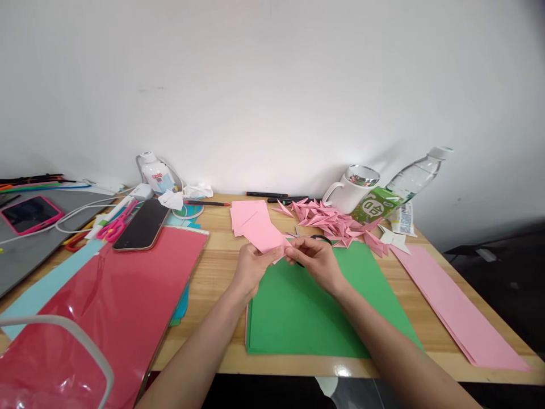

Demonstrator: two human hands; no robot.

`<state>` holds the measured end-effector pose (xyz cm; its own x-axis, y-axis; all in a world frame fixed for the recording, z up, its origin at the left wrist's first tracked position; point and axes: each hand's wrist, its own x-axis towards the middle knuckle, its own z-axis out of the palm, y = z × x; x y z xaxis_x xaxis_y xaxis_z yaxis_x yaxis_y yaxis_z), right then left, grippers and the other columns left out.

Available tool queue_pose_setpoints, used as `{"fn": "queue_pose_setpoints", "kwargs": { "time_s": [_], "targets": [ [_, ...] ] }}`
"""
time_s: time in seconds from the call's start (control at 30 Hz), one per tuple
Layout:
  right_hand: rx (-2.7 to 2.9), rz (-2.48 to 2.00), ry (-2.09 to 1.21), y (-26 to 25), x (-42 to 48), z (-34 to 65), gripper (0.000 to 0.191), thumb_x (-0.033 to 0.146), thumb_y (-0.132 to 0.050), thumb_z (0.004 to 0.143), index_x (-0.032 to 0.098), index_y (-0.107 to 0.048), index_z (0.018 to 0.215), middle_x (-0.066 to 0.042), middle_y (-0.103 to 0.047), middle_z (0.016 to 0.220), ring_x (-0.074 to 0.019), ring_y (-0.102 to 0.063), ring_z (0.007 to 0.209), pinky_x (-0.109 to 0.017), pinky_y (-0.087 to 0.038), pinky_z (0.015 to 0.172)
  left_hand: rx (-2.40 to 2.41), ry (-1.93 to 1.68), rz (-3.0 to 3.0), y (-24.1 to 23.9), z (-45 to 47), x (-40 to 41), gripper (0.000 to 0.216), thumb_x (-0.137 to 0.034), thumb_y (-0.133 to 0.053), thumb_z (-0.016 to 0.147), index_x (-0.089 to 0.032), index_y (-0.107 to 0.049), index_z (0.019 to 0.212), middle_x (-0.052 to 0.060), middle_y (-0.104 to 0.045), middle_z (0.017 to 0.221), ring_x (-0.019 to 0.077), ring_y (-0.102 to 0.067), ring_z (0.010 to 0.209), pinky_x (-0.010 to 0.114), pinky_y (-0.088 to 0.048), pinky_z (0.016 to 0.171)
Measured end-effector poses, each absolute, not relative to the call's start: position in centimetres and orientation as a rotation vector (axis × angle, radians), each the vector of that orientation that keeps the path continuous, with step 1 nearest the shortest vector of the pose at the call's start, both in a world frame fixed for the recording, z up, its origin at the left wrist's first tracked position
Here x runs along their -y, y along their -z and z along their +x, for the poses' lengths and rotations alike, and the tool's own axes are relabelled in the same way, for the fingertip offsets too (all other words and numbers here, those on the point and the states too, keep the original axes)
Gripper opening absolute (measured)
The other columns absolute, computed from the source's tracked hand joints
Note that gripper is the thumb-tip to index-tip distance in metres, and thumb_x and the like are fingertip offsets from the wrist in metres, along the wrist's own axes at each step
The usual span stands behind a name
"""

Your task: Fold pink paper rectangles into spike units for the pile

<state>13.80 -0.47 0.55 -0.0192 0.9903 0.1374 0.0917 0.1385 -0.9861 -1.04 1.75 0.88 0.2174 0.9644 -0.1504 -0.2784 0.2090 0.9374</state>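
My left hand (252,266) and my right hand (315,259) meet over the top edge of a green paper stack (315,307). Both pinch a small pink paper piece (267,236), which tilts up and to the left between the fingertips. The fingers of both hands are closed on it. Just behind my right hand lie black-handled scissors (320,238), partly hidden. More pink paper sheets (247,215) lie flat behind the held piece. A pile of folded pink paper triangles (336,220) sits to the right of them.
A red paper pack (114,307) covers the left, with a phone (142,225) and pink scissors (118,224) at its top. A white mug (351,188), a water bottle (400,190) and pens (272,196) stand at the back. Long pink strips (455,307) lie at the right edge.
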Motion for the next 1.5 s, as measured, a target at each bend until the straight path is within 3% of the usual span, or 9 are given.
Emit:
{"fn": "queue_pose_setpoints", "kwargs": {
  "time_s": [0.23,0.37,0.53,0.6,0.7,0.8,0.97,1.13,1.5],
  "targets": [
    [1.359,-1.341,-1.439,-3.1,2.2,14.8,0.030,0.041,-0.072,0.065,0.012,-0.064,0.067,0.001,-0.060,0.056,-0.0077,-0.050,0.050,-0.022,-0.041,0.051,-1.083,-0.994,1.090,-2.8,-4.3,-0.4,0.024,-0.033,-0.075,0.058,-0.011,-0.065,0.063,0.002,-0.060,0.059,0.0099,-0.048,0.053,0.021,-0.034,0.048],
    [1.452,-1.528,-1.476,-2.8,3.2,15.9,0.028,0.039,-0.069,0.067,0.012,-0.064,0.067,0.000,-0.058,0.054,-0.0079,-0.049,0.049,-0.021,-0.037,0.046,-1.115,-0.876,1.233,-2.2,-6.1,0.3,0.020,-0.030,-0.071,0.061,-0.012,-0.066,0.066,0.001,-0.061,0.060,0.0106,-0.050,0.053,0.021,-0.036,0.051],
    [1.670,-1.784,-1.282,-1.9,3.8,15.6,0.013,0.027,-0.063,0.069,0.013,-0.062,0.070,-0.001,-0.062,0.056,-0.0110,-0.054,0.052,-0.021,-0.037,0.046,-1.299,-0.764,1.617,-0.3,-5.9,1.5,0.032,-0.019,-0.061,0.069,-0.013,-0.063,0.100,-0.002,-0.055,0.057,0.0141,-0.051,0.055,0.027,-0.040,0.058],
    [1.766,-1.861,-1.120,-1.9,3.8,15.1,0.006,0.021,-0.060,0.070,0.015,-0.059,0.072,-0.001,-0.063,0.058,-0.0117,-0.055,0.053,-0.021,-0.036,0.046,-1.349,-0.778,1.920,-0.1,-5.7,2.0,0.037,-0.012,-0.056,0.072,-0.016,-0.059,0.108,0.001,-0.058,0.071,0.0171,-0.054,0.067,0.030,-0.042,0.066],
    [1.926,-1.920,-0.924,-2.2,3.8,14.5,0.006,0.015,-0.055,0.071,0.016,-0.059,0.075,0.001,-0.062,0.060,-0.0112,-0.054,0.053,-0.020,-0.035,0.047,-1.160,-0.729,2.393,-0.3,-5.6,2.4,0.024,-0.007,-0.045,0.078,-0.018,-0.062,0.091,0.008,-0.056,0.096,0.0215,-0.051,0.090,0.034,-0.042,0.076],
    [2.141,-1.960,-0.798,-2.7,3.8,14.1,0.012,0.012,-0.051,0.075,0.018,-0.061,0.075,0.002,-0.059,0.059,-0.0110,-0.052,0.053,-0.021,-0.032,0.049,-0.820,-0.557,2.535,-0.2,-5.4,2.3,0.025,-0.007,-0.038,0.085,-0.017,-0.057,0.073,0.007,-0.054,0.088,0.0182,-0.049,0.084,0.030,-0.043,0.073],
    [2.367,-2.050,-0.482,-3.6,4.0,13.7,0.012,0.014,-0.055,0.078,0.020,-0.064,0.074,-0.001,-0.060,0.066,-0.0138,-0.055,0.058,-0.023,-0.030,0.051,-0.845,-0.555,2.400,0.7,-5.0,1.6,0.006,-0.014,-0.051,0.083,-0.018,-0.052,0.079,0.002,-0.050,0.084,0.0159,-0.049,0.082,0.028,-0.043,0.072],
    [2.418,-1.582,-0.810,-2.9,4.7,13.5,0.010,0.017,-0.058,0.080,0.018,-0.066,0.074,-0.002,-0.060,0.078,-0.0110,-0.057,0.063,-0.021,-0.040,0.060,-0.902,-0.473,2.415,0.8,-4.6,1.6,0.006,-0.017,-0.056,0.080,-0.018,-0.051,0.083,0.002,-0.048,0.088,0.0176,-0.048,0.085,0.029,-0.043,0.072],
    [2.332,-1.769,-0.820,-2.8,7.0,14.3,0.016,0.014,-0.054,0.080,0.018,-0.067,0.073,-0.003,-0.066,0.077,-0.0149,-0.059,0.068,-0.024,-0.042,0.064,-0.951,-0.452,2.390,0.3,-4.3,1.6,0.012,-0.021,-0.062,0.078,-0.017,-0.051,0.080,0.002,-0.049,0.086,0.0178,-0.049,0.082,0.031,-0.043,0.072]
  ]
}}
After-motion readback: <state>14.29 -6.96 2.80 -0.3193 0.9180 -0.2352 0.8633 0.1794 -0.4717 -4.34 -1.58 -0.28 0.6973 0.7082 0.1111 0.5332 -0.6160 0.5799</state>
